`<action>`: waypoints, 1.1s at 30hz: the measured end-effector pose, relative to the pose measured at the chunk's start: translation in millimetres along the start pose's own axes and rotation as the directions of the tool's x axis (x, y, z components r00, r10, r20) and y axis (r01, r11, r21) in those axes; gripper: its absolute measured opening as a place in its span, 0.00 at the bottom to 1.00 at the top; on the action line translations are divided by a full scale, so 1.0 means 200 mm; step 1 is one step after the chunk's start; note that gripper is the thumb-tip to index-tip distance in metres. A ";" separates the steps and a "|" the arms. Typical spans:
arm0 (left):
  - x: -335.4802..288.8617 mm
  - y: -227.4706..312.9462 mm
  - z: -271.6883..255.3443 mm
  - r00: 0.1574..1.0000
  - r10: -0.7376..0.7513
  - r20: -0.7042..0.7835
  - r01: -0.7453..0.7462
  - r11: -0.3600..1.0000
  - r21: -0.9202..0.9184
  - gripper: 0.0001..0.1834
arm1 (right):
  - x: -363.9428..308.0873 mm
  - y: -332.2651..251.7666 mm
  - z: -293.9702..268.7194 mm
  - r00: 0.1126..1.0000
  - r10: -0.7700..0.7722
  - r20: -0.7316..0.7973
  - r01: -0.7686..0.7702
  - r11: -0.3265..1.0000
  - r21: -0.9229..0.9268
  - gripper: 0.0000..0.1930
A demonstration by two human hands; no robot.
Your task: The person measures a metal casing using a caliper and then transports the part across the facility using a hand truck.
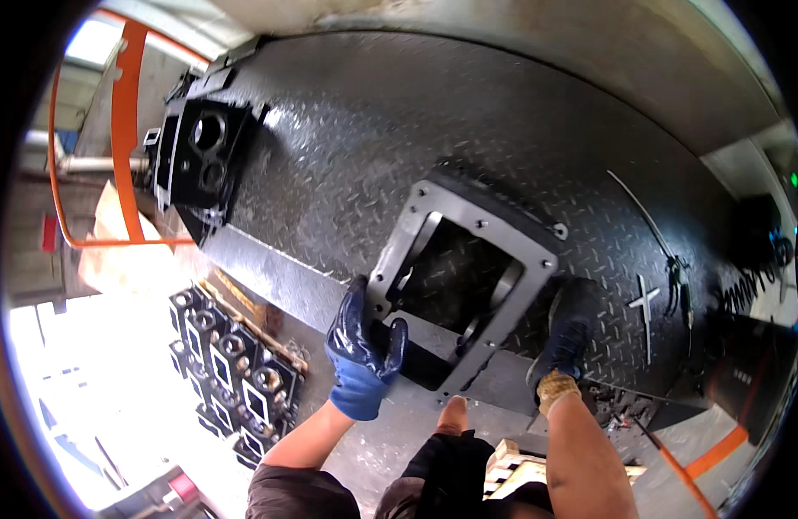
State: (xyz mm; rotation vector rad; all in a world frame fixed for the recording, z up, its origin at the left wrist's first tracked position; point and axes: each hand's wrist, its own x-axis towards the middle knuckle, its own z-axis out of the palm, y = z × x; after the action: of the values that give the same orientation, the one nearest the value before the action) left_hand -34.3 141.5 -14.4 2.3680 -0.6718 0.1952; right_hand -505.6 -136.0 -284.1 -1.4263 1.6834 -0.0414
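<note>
A large rectangular metal housing [524, 238] with a grey machined rim, bolt holes and a big opening stands on the dark tread-plate surface [330, 112]. My left hand [364, 350], in a blue glove with a dark coating, grips its near left edge, fingers along the outer side and thumb apart from them. Beside the housing's right wall is my right hand [570, 333] in a black glove with a tan cuff. Its fingers blend into the dark background, so their hold on the wall cannot be made out.
Another black casting [213, 151] with round holes stands at the far left. Several black castings [234, 368] lie below the plate's left edge. A white cross-shaped tool [646, 303] and a thin rod [641, 208] lie on the right. Orange rails [129, 130] flank the left side.
</note>
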 end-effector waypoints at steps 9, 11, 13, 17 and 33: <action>-0.11 0.00 -0.02 0.981 -0.189 0.040 0.191 0.979 -0.068 0.33 | -0.02 -0.23 0.07 0.976 -0.056 0.209 0.091 0.982 -0.163 0.15; -0.10 0.00 -0.01 0.973 -0.215 0.087 0.223 0.969 -0.104 0.32 | -0.04 -0.26 0.04 0.976 -0.050 0.212 0.090 0.979 -0.185 0.15; -0.09 0.00 -0.01 0.964 -0.229 0.133 0.246 0.960 -0.133 0.33 | -0.05 -0.29 0.01 0.976 -0.048 0.212 0.093 0.974 -0.206 0.14; -0.10 -0.02 -0.04 0.954 -0.272 0.127 0.289 0.947 -0.140 0.33 | -0.10 -0.36 -0.01 0.964 -0.049 0.260 0.118 0.960 -0.255 0.14; -0.20 -0.08 -0.01 0.869 -0.461 0.183 0.493 0.840 -0.226 0.32 | -0.20 -1.18 -0.31 0.899 -0.176 0.400 0.363 0.812 -0.457 0.12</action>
State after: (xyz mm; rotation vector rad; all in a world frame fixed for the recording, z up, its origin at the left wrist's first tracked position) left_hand -60.1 170.3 -33.6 2.2126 -0.1251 -0.2488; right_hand -365.9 -212.2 -95.9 -1.9477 1.2292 0.5187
